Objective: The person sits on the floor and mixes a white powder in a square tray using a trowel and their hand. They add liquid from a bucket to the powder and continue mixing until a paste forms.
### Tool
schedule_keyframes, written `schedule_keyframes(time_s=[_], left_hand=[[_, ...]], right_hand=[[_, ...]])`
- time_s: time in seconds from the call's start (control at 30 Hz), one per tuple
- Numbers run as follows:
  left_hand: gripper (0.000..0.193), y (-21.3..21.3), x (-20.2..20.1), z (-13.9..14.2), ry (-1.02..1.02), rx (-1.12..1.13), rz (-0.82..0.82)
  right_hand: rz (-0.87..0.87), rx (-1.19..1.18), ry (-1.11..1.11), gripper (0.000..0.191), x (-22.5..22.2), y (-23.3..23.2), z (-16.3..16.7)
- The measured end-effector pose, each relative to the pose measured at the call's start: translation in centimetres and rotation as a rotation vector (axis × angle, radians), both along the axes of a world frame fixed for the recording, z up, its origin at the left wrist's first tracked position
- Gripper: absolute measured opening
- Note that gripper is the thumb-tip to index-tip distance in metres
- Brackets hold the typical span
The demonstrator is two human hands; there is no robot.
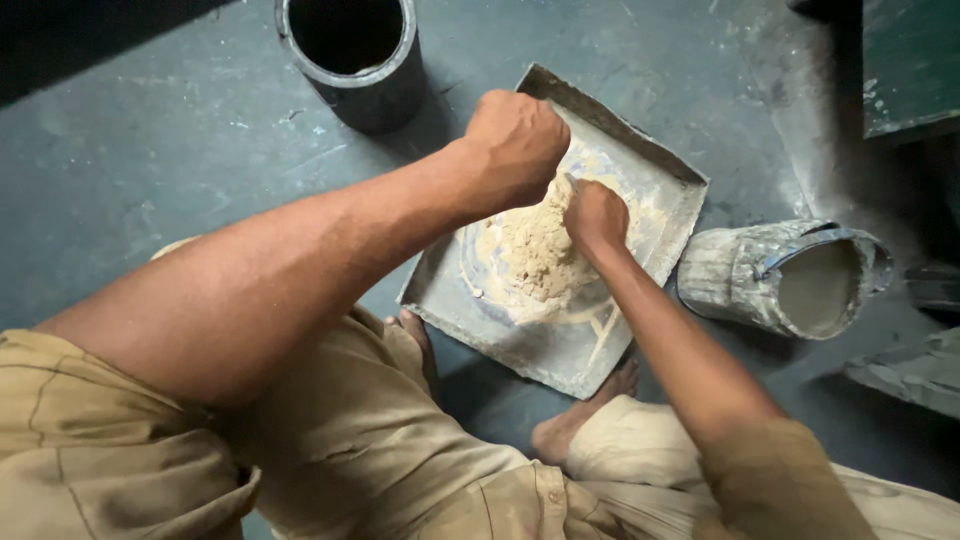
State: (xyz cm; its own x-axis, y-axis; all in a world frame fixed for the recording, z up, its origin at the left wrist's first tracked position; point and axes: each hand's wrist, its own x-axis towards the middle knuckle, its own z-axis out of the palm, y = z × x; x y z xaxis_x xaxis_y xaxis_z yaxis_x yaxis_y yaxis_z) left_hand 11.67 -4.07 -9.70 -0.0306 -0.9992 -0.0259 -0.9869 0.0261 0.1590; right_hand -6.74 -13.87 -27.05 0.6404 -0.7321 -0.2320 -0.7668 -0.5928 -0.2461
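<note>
Grey metal tray [640, 180]: square, shallow, lies flat on the dark floor [150, 150], one corner pointing toward the person's bare feet; surface smeared with pale residue.
Tan powder heap [535, 250]: crumbly, sits near the middle of the tray, ringed by a swept circular smear.
Left hand [515, 140]: raised above the far side of the heap, fingers curled tight into a fist, knuckles toward the camera; whether anything is inside the fist cannot be told.
Right hand [595, 215]: down on the right edge of the heap, fingers bent together and pressed into the powder; fingertips hidden in the material. A thin grey edge shows just above its knuckles; what it is, or whether it is gripped, cannot be told.
Hand spacing: the two hands are near each other, not touching, left higher than right.
Black cylinder [350, 55]: open-topped, upright, on the floor beyond the tray's far-left edge, apart from it.
Dusty bucket [790, 275]: lies on its side just right of the tray, mouth facing right, coated inside with pale material.
Feet: bare, one touching the tray's near-left edge, one at its near corner.
Clothing: khaki trousers [350, 440] and sleeves, dust-marked.
</note>
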Motion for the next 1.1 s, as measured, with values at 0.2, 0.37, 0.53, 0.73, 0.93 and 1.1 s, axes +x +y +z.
schedule_keyframes(time_s=[0.2, 0.37, 0.53, 0.73, 0.93, 1.1], left_hand=[[0.013, -0.2, -0.3, 0.0, 0.005, 0.030, 0.000], [0.019, -0.6, -0.7, 0.5, 0.019, 0.042, -0.006], [0.010, -0.5, -1.0, 0.6, -0.021, 0.008, -0.010], [0.013, 0.4, 0.3, 0.2, 0.007, 0.032, 0.012], [0.011, 0.1, -0.2, -0.3, -0.012, 0.043, 0.009], [0.014, -1.2, -1.1, 0.6, -0.020, 0.081, 0.014]], right_hand=[[-0.034, -0.160, -0.428, 0.024, 3.2, 6.6, -3.4], [0.265, -0.190, -0.371, 0.016, 1.8, 12.6, -3.4], [0.129, 0.164, -0.414, 0.017, -0.1, 7.9, -1.8], [-0.134, 0.030, -0.063, 0.018, -0.8, -2.3, -0.7], [0.017, -0.292, -0.445, 0.015, 2.7, 3.4, -3.8], [0.147, -0.108, -0.247, 0.026, 5.2, 11.4, -3.6]])
